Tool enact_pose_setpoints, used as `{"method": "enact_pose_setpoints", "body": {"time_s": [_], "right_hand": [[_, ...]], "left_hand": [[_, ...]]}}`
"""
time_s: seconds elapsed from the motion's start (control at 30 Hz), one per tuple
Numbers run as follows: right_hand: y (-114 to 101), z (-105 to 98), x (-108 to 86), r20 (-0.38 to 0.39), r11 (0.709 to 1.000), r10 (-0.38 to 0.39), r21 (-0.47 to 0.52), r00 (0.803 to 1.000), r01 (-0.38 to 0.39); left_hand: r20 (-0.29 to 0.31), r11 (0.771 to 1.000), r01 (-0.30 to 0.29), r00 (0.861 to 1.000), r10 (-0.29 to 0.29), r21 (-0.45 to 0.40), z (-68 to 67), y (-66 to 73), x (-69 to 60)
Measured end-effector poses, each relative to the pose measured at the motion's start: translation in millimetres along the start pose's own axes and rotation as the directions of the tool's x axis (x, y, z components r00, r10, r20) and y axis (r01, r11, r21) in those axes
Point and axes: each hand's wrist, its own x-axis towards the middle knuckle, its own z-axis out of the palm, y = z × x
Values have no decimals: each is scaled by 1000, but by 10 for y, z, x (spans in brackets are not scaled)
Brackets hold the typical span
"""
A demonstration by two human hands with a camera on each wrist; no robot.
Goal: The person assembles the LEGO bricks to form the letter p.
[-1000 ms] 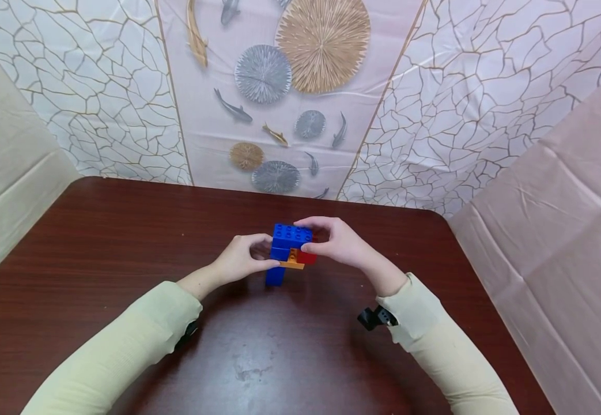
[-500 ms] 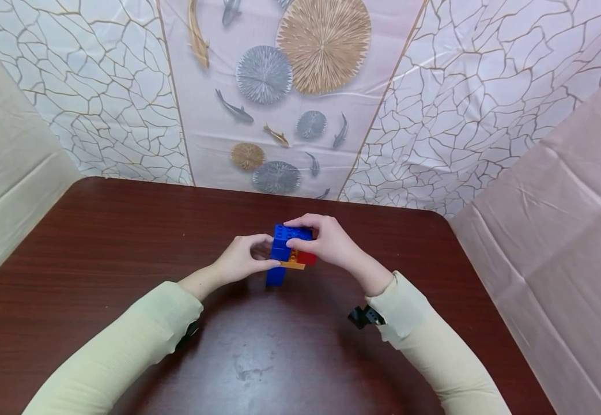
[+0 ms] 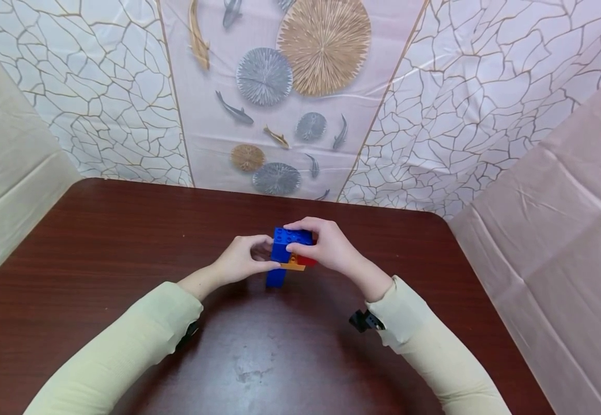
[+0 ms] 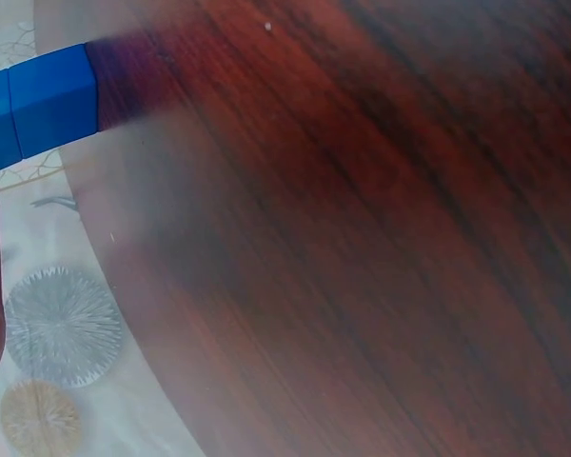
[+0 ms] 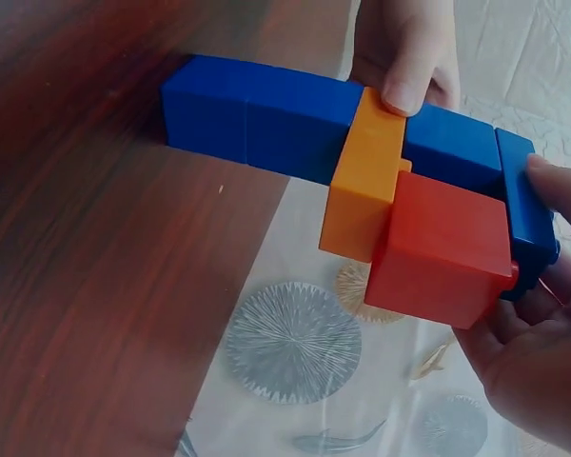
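A tower of toy building bricks stands upright on the dark wood table (image 3: 248, 357). Its lower part is a column of blue bricks (image 5: 257, 114). Above them comes an orange brick (image 5: 362, 190) that juts sideways and carries a red brick (image 5: 443, 252). Another blue brick (image 5: 452, 148) continues the column beside the red one. Across the top lies a blue brick (image 3: 281, 237) with studs. My left hand (image 3: 240, 259) grips the tower from the left, its thumb on the orange brick. From the right, my right hand (image 3: 328, 245) pinches the top blue brick between thumb and fingers.
Patterned cloth (image 3: 290, 144) hangs behind the table's far edge, and plain pale cloth (image 3: 564, 230) flanks it at the sides. A small black device (image 3: 366, 321) is strapped at my right wrist.
My right hand has shifted left along the top blue brick, and that brick now looks slightly lower on the tower. My left hand has kept its place.
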Motion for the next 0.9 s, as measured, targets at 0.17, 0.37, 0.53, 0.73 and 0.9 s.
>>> {"method": "enact_pose_setpoints", "body": {"time_s": [0.17, 0.37, 0.53, 0.73, 0.9], "right_hand": [[62, -33, -49, 9, 993, 51, 106, 999, -52], [153, -108, -132, -25, 995, 83, 67, 996, -81], [162, -123, -127, -35, 997, 71, 9, 997, -71], [133, -102, -139, -29, 998, 54, -37, 998, -55], [86, -62, -106, -27, 999, 32, 1, 999, -32]], "left_hand": [[-3, 1000, 6, 1000, -6, -1, 19, -7, 8], [-11, 1000, 20, 1000, -20, 8, 15, 4, 3], [-8, 999, 21, 1000, -21, 34, -10, 11, -9], [1, 999, 19, 1000, -19, 28, -17, 0, -13], [2, 1000, 5, 1000, -5, 21, -5, -4, 7]]}}
